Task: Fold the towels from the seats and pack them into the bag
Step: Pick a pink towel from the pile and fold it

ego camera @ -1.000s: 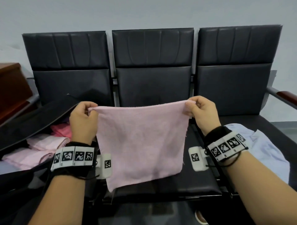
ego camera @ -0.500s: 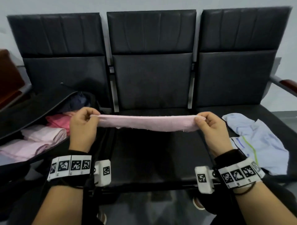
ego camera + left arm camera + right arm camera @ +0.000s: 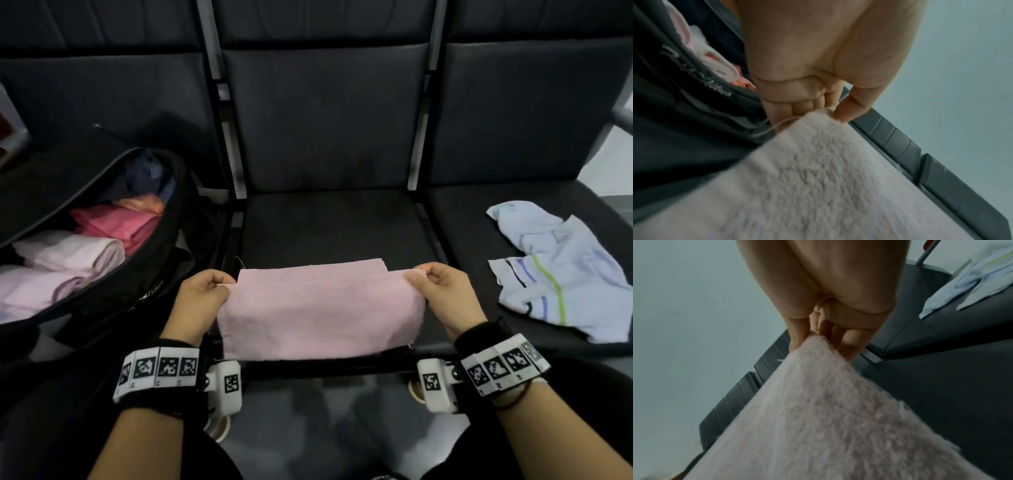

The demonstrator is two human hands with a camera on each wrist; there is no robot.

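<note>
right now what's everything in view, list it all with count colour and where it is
pink towel: one, pale pink, partly folded on the front of the middle seat, pinched at both near corners
seats: three, black, joined in a row
bag: one, black, open on the left seat
folded towels: at least three in the bag, pale pink in front, deeper pink behind; darker cloth further back, unclear what
striped towel: one, pale blue-white with green and dark stripes, unfolded on the right seat
wrist bands: two, black with printed markers
hands: left hand and right hand, each pinching a towel corner
</note>
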